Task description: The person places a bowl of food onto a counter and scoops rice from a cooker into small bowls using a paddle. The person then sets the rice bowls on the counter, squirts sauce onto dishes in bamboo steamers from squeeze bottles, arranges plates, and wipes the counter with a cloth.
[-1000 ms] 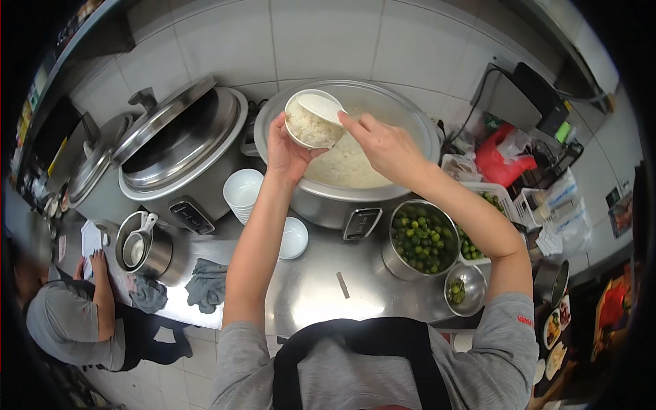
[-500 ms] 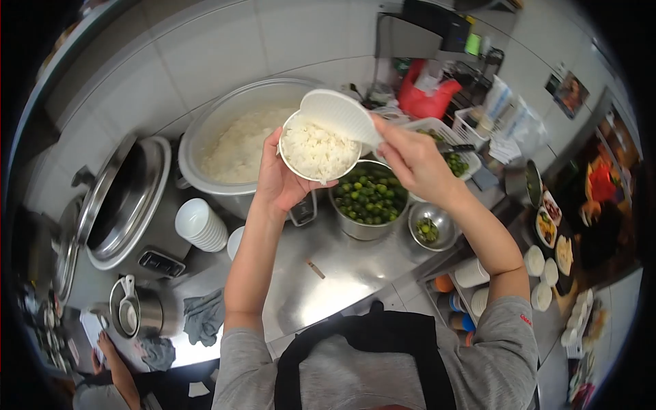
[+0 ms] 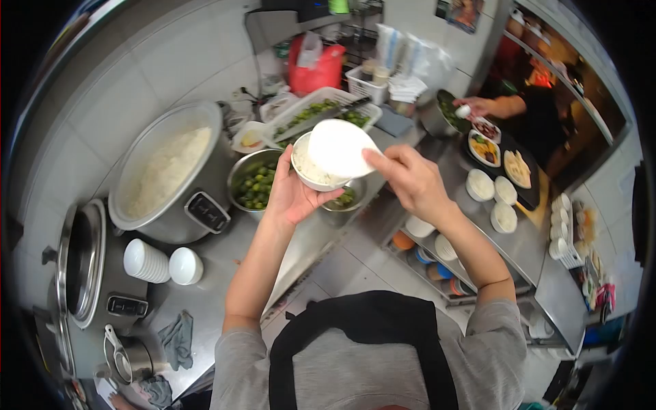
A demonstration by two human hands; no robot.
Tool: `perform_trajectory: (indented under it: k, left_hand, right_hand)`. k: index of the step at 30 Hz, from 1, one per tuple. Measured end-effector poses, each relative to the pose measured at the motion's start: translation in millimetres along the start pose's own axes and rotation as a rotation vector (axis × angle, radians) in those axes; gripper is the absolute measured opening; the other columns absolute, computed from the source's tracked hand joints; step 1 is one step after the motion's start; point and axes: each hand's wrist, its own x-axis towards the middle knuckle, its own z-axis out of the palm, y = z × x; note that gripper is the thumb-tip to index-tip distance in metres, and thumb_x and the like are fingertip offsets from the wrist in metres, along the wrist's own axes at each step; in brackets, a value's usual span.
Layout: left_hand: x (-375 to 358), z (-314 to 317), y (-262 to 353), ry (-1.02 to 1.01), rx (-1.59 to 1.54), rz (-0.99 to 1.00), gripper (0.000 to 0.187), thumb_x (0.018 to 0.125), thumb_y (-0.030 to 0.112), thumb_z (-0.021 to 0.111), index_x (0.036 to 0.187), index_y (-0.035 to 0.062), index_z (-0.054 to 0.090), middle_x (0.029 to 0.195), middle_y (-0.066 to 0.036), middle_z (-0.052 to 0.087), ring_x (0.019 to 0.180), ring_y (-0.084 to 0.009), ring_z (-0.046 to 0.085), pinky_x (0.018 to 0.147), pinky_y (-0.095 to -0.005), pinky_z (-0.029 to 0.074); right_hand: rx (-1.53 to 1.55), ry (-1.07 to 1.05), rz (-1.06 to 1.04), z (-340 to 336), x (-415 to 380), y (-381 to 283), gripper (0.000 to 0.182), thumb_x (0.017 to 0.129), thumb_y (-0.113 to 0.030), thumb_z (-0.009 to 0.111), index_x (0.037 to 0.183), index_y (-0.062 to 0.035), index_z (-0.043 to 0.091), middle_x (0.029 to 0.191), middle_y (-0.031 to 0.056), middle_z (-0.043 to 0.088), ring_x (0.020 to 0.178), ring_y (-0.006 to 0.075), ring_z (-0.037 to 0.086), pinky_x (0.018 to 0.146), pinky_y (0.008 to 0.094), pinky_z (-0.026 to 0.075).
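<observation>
My left hand (image 3: 292, 197) is wrapped round a small white bowl (image 3: 316, 183) of rice, held up over the counter and tilted. In my right hand (image 3: 413, 181) is a white rice paddle (image 3: 336, 145), its broad blade lying over the bowl and hiding much of the rice. Below and behind the bowl stand a metal pot (image 3: 253, 162) of green vegetables and a smaller metal bowl (image 3: 352, 205). The big rice cooker (image 3: 179, 208), left of my hands, is uncovered with rice inside. A stack of white bowls (image 3: 145, 262) and one separate white bowl (image 3: 186, 266) stand near it.
At the right, several filled rice bowls (image 3: 481, 184) stand on another counter beside plated food (image 3: 485, 149). Another person's hand (image 3: 485, 107) is over there. A knife (image 3: 352, 105) lies across the white basket (image 3: 374, 115) of greens. A grey cloth (image 3: 178, 340) lies at lower left.
My view has turned right, towards the other counter, and both hands with the bowl and paddle have come along. The paddle has turned its smooth face up and covers more of the rice.
</observation>
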Motion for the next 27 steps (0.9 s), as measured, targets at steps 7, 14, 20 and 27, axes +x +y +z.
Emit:
perform_trajectory:
  k: [7,14,20,27]
  left_hand:
    - [60.1,37.3,-136.3,-0.028,-0.035,-0.209,0.067,0.082,0.054,0.045,0.131,0.0089,0.038,0.130,-0.015,0.044,0.115,-0.0339,0.047,0.085,-0.0532,0.047]
    - [124.0,73.8,-271.8,-0.033,-0.155,-0.343,0.069,0.083,0.063,0.038,0.131,0.0126,0.039,0.132,-0.014,0.043,0.117,-0.0353,0.045,0.087,-0.0576,0.043]
    - [166.0,108.3,-405.5,-0.199,-0.017,-0.565,0.067,0.086,0.062,0.034,0.134,0.0145,0.035,0.135,-0.012,0.039,0.122,-0.0308,0.041,0.095,-0.0543,0.038]
    - [198.3,150.8,-495.3,-0.223,0.241,-0.922,0.085,0.082,0.072,0.020,0.137,0.0088,0.026,0.140,-0.008,0.033,0.131,-0.0234,0.029,0.106,-0.0516,0.016]
  right_hand:
    - [-0.208,-0.143,0.242,-51.4,-124.8,38.2,0.058,0.073,-0.002,0.054,0.126,-0.0245,0.049,0.085,0.0085,0.050,0.072,0.0244,0.054,0.060,0.0337,0.048]
    - [1.058,0.608,1.189,-82.0,-274.5,73.4,0.048,0.093,-0.027,0.047,0.132,-0.0011,0.037,0.121,0.0102,0.049,0.104,0.0186,0.053,0.083,0.0338,0.046]
    - [1.142,1.013,1.260,-110.6,-369.7,71.1,0.053,0.092,-0.033,0.045,0.134,-0.0028,0.032,0.134,0.0110,0.040,0.125,0.0237,0.036,0.101,0.0403,0.030]
    - [0.884,1.361,1.389,-157.6,-447.8,88.8,0.041,0.093,-0.026,0.044,0.124,0.0012,0.038,0.123,0.0132,0.049,0.115,0.0238,0.047,0.092,0.0431,0.042]
